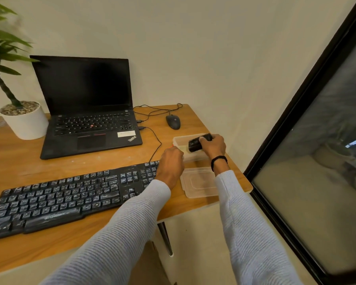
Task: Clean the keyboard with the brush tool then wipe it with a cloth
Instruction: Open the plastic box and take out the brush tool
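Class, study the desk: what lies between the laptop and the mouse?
Two black cables, plugged into the right side of the laptop, lie on the wooden table between it and the mouse. Nothing else lies there. The head view shows this.

keyboard (pixel 56 194) before laptop (pixel 86 112), lid (pixel 197 182) right of keyboard, container (pixel 180 141) behind lid

Both my arms are in a pale, greyish-white knitted top, its fabric ribbed in fine lines running across each arm. My left sleeve (pixel 121 223) ends in a plain cuff just behind my left hand (pixel 170 164). My right sleeve (pixel 245 223) stops a little further back from my right hand (pixel 213 146), and between that cuff and the hand a black band (pixel 219 161) circles my wrist.
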